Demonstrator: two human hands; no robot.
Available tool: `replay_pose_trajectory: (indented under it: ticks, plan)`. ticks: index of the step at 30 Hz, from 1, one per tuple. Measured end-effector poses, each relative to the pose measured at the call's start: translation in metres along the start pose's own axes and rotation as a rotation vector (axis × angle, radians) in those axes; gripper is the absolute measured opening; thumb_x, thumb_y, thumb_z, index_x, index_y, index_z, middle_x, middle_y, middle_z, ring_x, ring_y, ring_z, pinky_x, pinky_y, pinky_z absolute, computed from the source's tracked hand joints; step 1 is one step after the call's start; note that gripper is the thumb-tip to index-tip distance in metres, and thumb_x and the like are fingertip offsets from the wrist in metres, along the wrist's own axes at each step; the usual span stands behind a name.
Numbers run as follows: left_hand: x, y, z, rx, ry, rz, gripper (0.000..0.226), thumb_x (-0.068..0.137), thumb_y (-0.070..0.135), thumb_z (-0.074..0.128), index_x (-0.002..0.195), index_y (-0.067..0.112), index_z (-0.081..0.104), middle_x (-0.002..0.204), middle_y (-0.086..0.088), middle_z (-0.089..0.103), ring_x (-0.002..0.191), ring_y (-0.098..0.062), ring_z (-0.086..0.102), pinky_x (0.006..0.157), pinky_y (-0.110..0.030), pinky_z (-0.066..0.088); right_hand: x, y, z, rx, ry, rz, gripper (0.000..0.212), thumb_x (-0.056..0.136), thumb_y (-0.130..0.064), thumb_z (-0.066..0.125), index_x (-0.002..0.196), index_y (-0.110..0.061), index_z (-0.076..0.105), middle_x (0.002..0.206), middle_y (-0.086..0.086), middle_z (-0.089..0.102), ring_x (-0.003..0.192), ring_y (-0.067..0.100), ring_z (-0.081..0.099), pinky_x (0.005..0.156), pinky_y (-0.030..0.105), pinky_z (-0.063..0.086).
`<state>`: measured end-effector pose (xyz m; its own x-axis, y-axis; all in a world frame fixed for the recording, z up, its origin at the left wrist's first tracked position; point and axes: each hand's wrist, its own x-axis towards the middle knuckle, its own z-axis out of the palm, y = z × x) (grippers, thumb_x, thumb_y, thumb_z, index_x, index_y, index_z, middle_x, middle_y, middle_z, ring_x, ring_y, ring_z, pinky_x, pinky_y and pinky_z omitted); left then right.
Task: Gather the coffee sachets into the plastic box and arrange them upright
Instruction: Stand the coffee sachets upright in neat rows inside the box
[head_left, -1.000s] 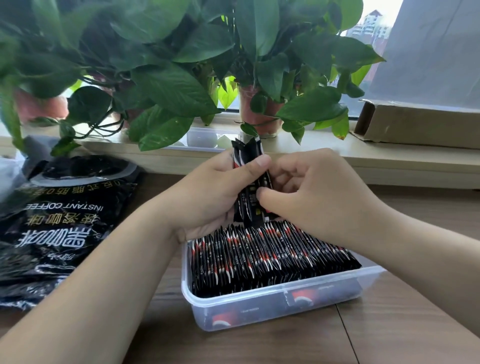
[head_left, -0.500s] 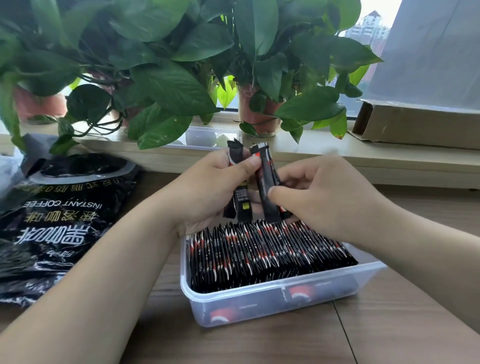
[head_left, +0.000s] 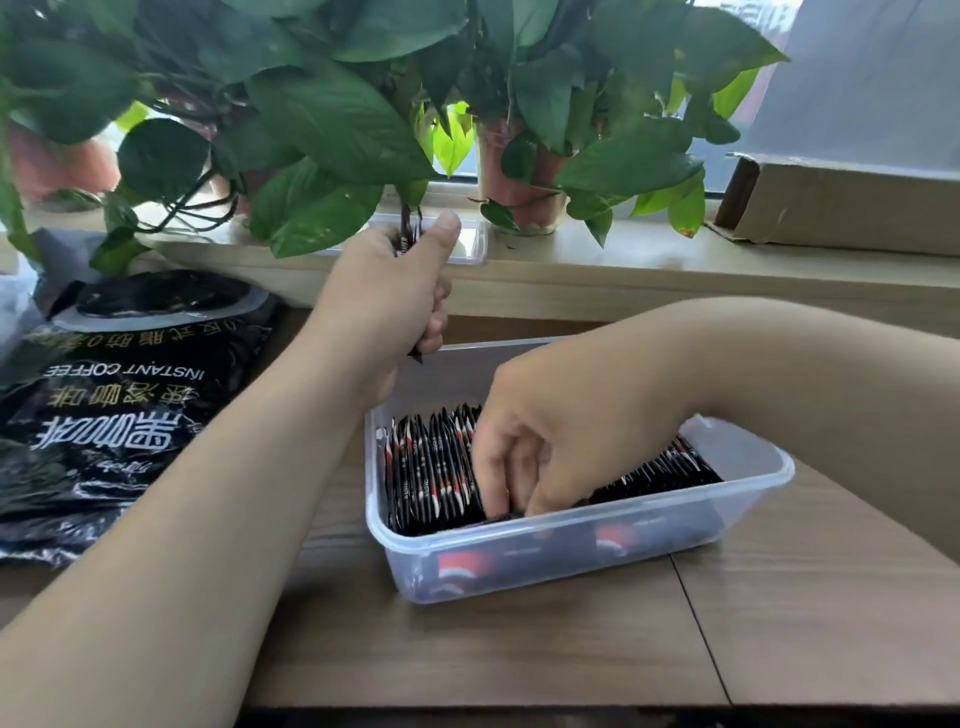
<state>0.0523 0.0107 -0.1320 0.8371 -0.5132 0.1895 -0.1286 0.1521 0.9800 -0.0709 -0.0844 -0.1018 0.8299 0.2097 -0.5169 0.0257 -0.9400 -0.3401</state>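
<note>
A clear plastic box (head_left: 748, 452) stands on the wooden table, packed with a row of black-and-red coffee sachets (head_left: 431, 467) standing on edge. My right hand (head_left: 561, 441) reaches down into the middle of the row; its fingertips and thumb pinch a sachet between the others, and that sachet is mostly hidden by the fingers. My left hand (head_left: 384, 296) is raised behind the box's far left corner and grips a few held sachets (head_left: 408, 236), whose tips stick out above and below the fist.
A large black instant coffee bag (head_left: 119, 395) lies flat to the left. Potted plants (head_left: 322, 130) hang over the window sill behind, where a clear lid (head_left: 472, 241) rests. A cardboard box (head_left: 841, 208) sits on the sill at right.
My right hand has dropped from the bundle into the box with one sachet. The left hand has lifted away toward the sill with the remaining sachets. The view has moved closer.
</note>
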Motion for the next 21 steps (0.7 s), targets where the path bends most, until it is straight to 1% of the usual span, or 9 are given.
replay_pose_trajectory:
  ticks: [2, 6, 9, 11, 13, 14, 16, 18, 21]
  plan:
    - [-0.001, -0.001, 0.000, 0.010, -0.013, 0.012, 0.030, 0.100, 0.036, 0.055, 0.080, 0.020, 0.040, 0.051, 0.006, 0.037, 0.038, -0.012, 0.031, 0.040, -0.021, 0.026, 0.011, -0.003, 0.006, 0.009, 0.060, -0.028, 0.015, 0.081, -0.013, 0.079, 0.095, -0.018, 0.076, 0.077, -0.001, 0.077, 0.060, 0.002, 0.068, 0.056, 0.014, 0.055]
    - [-0.002, -0.001, 0.001, 0.028, -0.038, 0.012, 0.027, 0.101, 0.035, 0.054, 0.083, 0.018, 0.043, 0.053, 0.005, 0.036, 0.039, -0.013, 0.031, 0.039, -0.022, 0.027, 0.014, -0.005, 0.008, 0.021, 0.096, -0.084, 0.012, 0.079, -0.013, 0.081, 0.089, -0.013, 0.074, 0.068, -0.006, 0.071, 0.052, 0.002, 0.064, 0.054, 0.014, 0.051]
    - [-0.003, -0.001, 0.001, 0.073, -0.059, 0.018, 0.025, 0.100, 0.038, 0.055, 0.087, 0.018, 0.047, 0.056, 0.003, 0.037, 0.040, -0.014, 0.032, 0.040, -0.022, 0.028, 0.016, -0.006, 0.017, -0.076, 0.241, -0.035, 0.013, 0.074, -0.025, 0.084, 0.084, -0.025, 0.075, 0.056, -0.016, 0.064, 0.046, -0.004, 0.059, 0.043, 0.004, 0.039]
    - [-0.003, -0.001, 0.001, 0.086, -0.070, 0.013, 0.026, 0.100, 0.040, 0.055, 0.087, 0.018, 0.047, 0.056, 0.004, 0.037, 0.040, -0.014, 0.032, 0.041, -0.023, 0.028, 0.015, -0.006, 0.022, -0.096, 0.309, -0.047, 0.016, 0.071, -0.027, 0.086, 0.082, -0.025, 0.074, 0.064, -0.013, 0.069, 0.053, 0.001, 0.065, 0.045, 0.007, 0.045]
    - [-0.004, -0.001, 0.001, 0.079, -0.080, 0.009, 0.026, 0.099, 0.041, 0.055, 0.087, 0.019, 0.047, 0.056, 0.004, 0.036, 0.040, -0.013, 0.031, 0.041, -0.023, 0.028, 0.009, -0.003, 0.018, -0.028, 0.305, -0.095, 0.019, 0.071, -0.021, 0.087, 0.078, -0.017, 0.070, 0.067, -0.004, 0.071, 0.057, 0.011, 0.069, 0.058, 0.021, 0.057]
    - [-0.004, -0.001, 0.001, 0.073, -0.084, 0.010, 0.026, 0.100, 0.040, 0.055, 0.086, 0.019, 0.047, 0.056, 0.003, 0.035, 0.040, -0.013, 0.031, 0.041, -0.022, 0.027, 0.004, -0.002, 0.015, 0.009, 0.305, -0.093, 0.019, 0.072, -0.020, 0.087, 0.077, -0.014, 0.069, 0.066, -0.002, 0.071, 0.055, 0.012, 0.069, 0.059, 0.024, 0.058]
    - [-0.004, 0.000, 0.001, 0.062, -0.091, 0.012, 0.026, 0.100, 0.040, 0.055, 0.085, 0.020, 0.046, 0.056, 0.003, 0.035, 0.041, -0.013, 0.030, 0.041, -0.021, 0.027, -0.009, 0.003, 0.009, 0.047, 0.304, -0.069, 0.018, 0.073, -0.021, 0.087, 0.074, -0.013, 0.070, 0.062, -0.001, 0.069, 0.051, 0.010, 0.066, 0.054, 0.017, 0.053]
    - [-0.004, 0.000, 0.001, 0.067, -0.100, 0.015, 0.026, 0.100, 0.039, 0.055, 0.083, 0.021, 0.047, 0.057, 0.003, 0.035, 0.041, -0.014, 0.030, 0.041, -0.021, 0.027, -0.024, 0.009, 0.006, 0.033, 0.295, -0.031, 0.017, 0.073, -0.025, 0.087, 0.071, -0.016, 0.072, 0.059, -0.004, 0.068, 0.051, 0.015, 0.064, 0.051, 0.011, 0.045]
    - [-0.005, -0.002, 0.001, 0.108, -0.138, 0.029, 0.024, 0.100, 0.035, 0.055, 0.083, 0.020, 0.048, 0.055, 0.005, 0.037, 0.040, -0.013, 0.032, 0.041, -0.022, 0.027, -0.039, 0.019, 0.005, 0.042, 0.257, 0.079, 0.017, 0.072, -0.032, 0.087, 0.072, -0.020, 0.075, 0.063, -0.003, 0.071, 0.059, 0.020, 0.068, 0.052, 0.016, 0.049]
